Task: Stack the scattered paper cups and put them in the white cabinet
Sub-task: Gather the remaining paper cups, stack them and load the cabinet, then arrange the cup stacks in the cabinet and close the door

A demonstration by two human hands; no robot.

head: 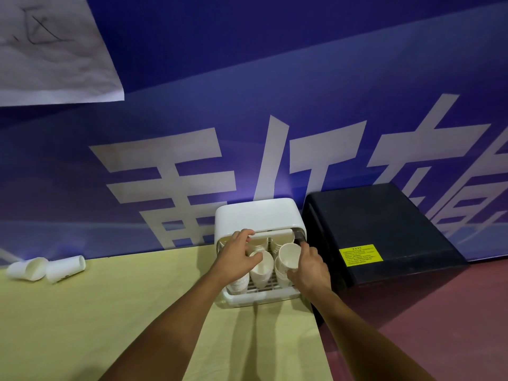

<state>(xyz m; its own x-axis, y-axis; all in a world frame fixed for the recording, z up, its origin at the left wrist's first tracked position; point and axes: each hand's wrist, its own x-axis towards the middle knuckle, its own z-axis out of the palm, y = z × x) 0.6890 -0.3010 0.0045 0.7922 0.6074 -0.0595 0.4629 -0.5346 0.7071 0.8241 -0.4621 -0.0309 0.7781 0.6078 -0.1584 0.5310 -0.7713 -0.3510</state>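
The white cabinet (257, 215) stands at the table's far right edge with its front open and its tray pulled out. Several stacks of white paper cups stand on the tray's wire rack. My left hand (237, 257) reaches into the opening, fingers spread over a left stack (261, 268), fingertips near the cabinet's upper lip. My right hand (309, 266) grips the right front stack of cups (288, 255) from its right side. Two loose paper cups (45, 268) lie on their sides at the far left of the table.
The yellow-green table (123, 312) ends just right of the cabinet. A black box (384, 235) with a yellow label stands beside it on the right, over a dark red floor. A blue banner with large white characters forms the back wall.
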